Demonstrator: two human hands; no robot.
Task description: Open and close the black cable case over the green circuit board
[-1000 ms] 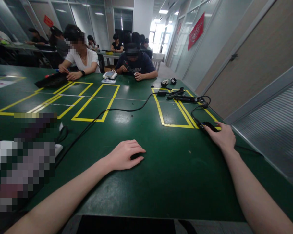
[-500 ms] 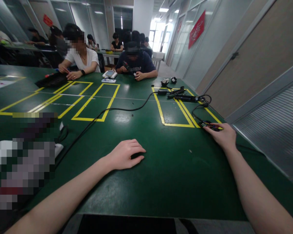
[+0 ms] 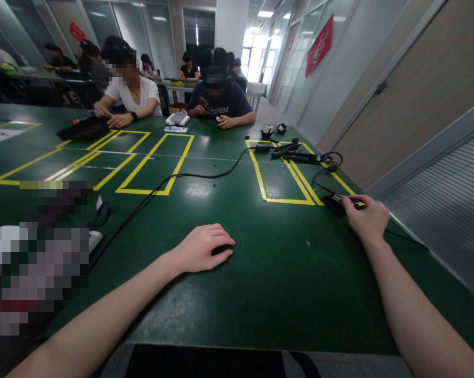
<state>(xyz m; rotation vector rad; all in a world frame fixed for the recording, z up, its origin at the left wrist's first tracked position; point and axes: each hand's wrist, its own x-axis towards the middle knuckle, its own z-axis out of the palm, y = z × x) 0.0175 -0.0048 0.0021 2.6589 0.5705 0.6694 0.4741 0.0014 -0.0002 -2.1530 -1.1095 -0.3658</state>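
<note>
My left hand rests on the green table, palm down, fingers stretched out and thumb apart, with nothing in it. Over at the table's right side, my right hand pinches a small black device between thumb and fingers. Light and coloured bits show on the device's top, too small to name, and my fingers cover part of it. A thin black cable runs close to its far end. The device appears tilted, and I cannot tell whether it touches the table.
Beyond my right hand lie a black rod-like tool and white-and-black small parts. A long black cord crosses the table. Yellow tape marks rectangles. Two people sit opposite, near a black tray and a white device.
My right hand has shifted slightly right and turned the black device, so that more of its dark side shows. My left hand has stayed in place.
</note>
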